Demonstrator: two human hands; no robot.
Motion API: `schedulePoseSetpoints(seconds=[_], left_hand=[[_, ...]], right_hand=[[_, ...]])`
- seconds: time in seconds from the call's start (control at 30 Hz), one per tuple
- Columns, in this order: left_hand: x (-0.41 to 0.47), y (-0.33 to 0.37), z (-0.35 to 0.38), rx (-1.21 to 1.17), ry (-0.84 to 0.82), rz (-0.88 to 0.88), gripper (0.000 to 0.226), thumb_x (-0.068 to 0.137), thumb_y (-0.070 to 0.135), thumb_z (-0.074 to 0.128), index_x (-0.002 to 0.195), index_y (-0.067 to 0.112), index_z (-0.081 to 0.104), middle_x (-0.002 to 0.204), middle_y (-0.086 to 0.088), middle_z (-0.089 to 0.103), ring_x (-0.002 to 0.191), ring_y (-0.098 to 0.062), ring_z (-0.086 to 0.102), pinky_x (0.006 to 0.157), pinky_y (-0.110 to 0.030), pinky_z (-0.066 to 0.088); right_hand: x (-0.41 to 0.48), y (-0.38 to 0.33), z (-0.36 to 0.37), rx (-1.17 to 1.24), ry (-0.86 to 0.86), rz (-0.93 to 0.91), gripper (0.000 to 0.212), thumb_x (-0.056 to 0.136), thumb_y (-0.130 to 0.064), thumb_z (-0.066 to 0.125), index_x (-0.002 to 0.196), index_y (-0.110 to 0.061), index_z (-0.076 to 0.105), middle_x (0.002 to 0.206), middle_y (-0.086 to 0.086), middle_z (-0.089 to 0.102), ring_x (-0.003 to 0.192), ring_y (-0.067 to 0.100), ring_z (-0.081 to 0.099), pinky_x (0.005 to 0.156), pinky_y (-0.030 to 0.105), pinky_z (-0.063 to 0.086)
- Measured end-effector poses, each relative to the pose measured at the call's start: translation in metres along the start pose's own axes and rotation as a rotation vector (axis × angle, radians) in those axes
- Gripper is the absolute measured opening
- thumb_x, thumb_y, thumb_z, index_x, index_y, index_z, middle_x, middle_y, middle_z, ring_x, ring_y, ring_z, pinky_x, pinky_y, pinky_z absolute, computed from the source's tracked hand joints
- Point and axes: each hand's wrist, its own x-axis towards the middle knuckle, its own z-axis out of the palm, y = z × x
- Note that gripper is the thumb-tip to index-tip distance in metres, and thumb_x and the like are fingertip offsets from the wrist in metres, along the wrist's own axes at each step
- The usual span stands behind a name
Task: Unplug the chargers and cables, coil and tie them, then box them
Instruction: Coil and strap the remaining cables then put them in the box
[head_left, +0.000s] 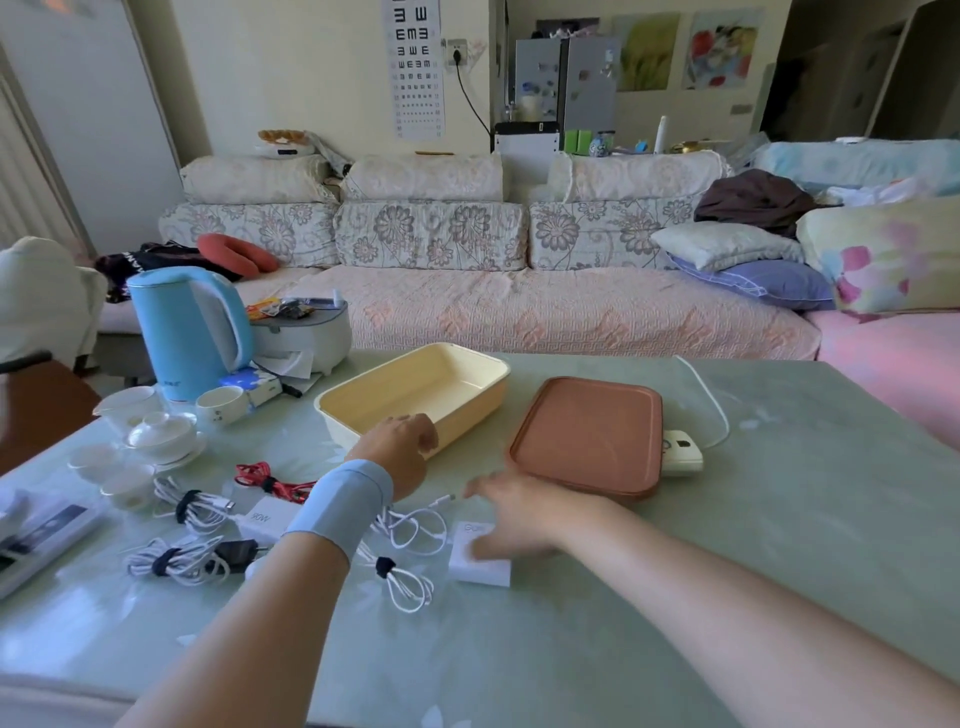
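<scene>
Looks like the cables (192, 506) are tied, but the yellow box (457, 400) sits empty, lid (587, 436) off. The left hand (400, 449) has a grip on its near rim; the right hand (519, 514) is spread open over a white charger (483, 566).

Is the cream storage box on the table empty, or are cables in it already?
Empty: the cream box shows only its bare bottom; the tied cables lie on the table.
</scene>
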Motion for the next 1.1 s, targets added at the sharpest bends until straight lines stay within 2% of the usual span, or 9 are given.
schedulePoseSetpoints(seconds=[0.1,0.2,0.33,0.5,0.67,0.77,0.9,1.0,1.1], left_hand=[[-0.020,-0.030,-0.010,-0.104,-0.087,-0.059,0.031,0.076,0.002,0.045,0.099,0.024,0.045,0.110,0.003,0.063,0.097,-0.022,0.057,0.087,-0.032,0.048],[-0.040,-0.062,-0.016,-0.056,-0.214,-0.084,0.047,0.077,0.004,0.051,0.116,0.029,0.045,0.127,0.004,0.057,0.107,-0.019,0.055,0.096,-0.032,0.045],[-0.052,-0.074,-0.014,0.288,-0.271,-0.006,0.071,0.080,0.023,0.061,0.141,0.043,0.031,0.141,0.007,0.046,0.128,-0.021,0.043,0.108,-0.035,0.033],[-0.042,-0.073,-0.004,0.391,-0.081,0.135,0.050,0.076,0.051,0.071,0.121,0.039,0.052,0.114,0.015,0.063,0.113,-0.014,0.048,0.100,-0.031,0.030],[-0.034,-0.071,-0.014,0.137,-0.074,0.076,0.027,0.077,0.053,0.071,0.099,0.036,0.069,0.108,0.013,0.059,0.109,-0.013,0.047,0.093,-0.031,0.042],[-0.031,-0.075,-0.005,0.101,-0.192,0.060,0.027,0.075,0.051,0.073,0.095,0.037,0.063,0.132,0.015,0.052,0.123,-0.013,0.046,0.102,-0.035,0.041],[-0.028,-0.071,0.002,0.012,-0.289,-0.044,0.044,0.075,0.045,0.075,0.110,0.034,0.050,0.115,0.011,0.064,0.102,-0.016,0.060,0.094,-0.034,0.050],[-0.024,-0.066,-0.009,0.131,-0.263,-0.047,0.040,0.077,0.048,0.070,0.114,0.038,0.060,0.106,0.011,0.062,0.098,-0.016,0.058,0.089,-0.032,0.051],[-0.023,-0.068,-0.022,0.195,-0.194,-0.021,0.028,0.079,0.047,0.064,0.103,0.035,0.070,0.105,0.005,0.060,0.102,-0.018,0.055,0.086,-0.035,0.052]], right_hand=[[0.010,-0.020,0.014,-0.178,-0.069,-0.032,0.083,0.074,-0.054,0.073,0.145,-0.028,0.039,0.139,0.007,0.045,0.129,0.029,0.045,0.103,0.043,0.042],[0.019,-0.025,0.014,-0.161,-0.061,-0.061,0.066,0.075,-0.039,0.074,0.132,-0.019,0.050,0.126,0.007,0.053,0.118,0.030,0.055,0.094,0.038,0.050],[0.027,-0.020,0.006,0.004,0.063,-0.103,0.064,0.076,-0.034,0.074,0.134,-0.019,0.051,0.122,0.002,0.049,0.117,0.023,0.049,0.092,0.028,0.041],[0.035,-0.011,-0.007,0.025,0.234,-0.123,0.072,0.072,-0.026,0.073,0.139,-0.025,0.046,0.127,-0.003,0.047,0.122,0.020,0.042,0.104,0.035,0.039],[0.042,0.003,-0.012,0.124,0.355,-0.115,0.068,0.066,-0.020,0.075,0.130,-0.023,0.051,0.122,-0.005,0.049,0.117,0.018,0.047,0.098,0.028,0.040],[0.043,0.003,-0.013,0.134,0.380,-0.124,0.062,0.063,-0.020,0.075,0.120,-0.027,0.053,0.112,-0.008,0.048,0.105,0.017,0.052,0.087,0.029,0.045],[0.039,-0.002,-0.012,-0.030,0.317,-0.102,0.059,0.066,-0.025,0.074,0.112,-0.030,0.037,0.106,-0.004,0.051,0.095,0.022,0.053,0.075,0.032,0.045],[0.040,-0.002,-0.013,-0.047,0.272,-0.039,0.077,0.067,-0.035,0.082,0.126,-0.026,0.033,0.124,0.002,0.053,0.114,0.027,0.050,0.092,0.035,0.044],[0.044,-0.002,-0.014,-0.063,0.229,-0.031,0.093,0.081,-0.039,0.071,0.153,-0.021,0.014,0.148,0.009,0.033,0.140,0.032,0.027,0.114,0.040,0.027]])
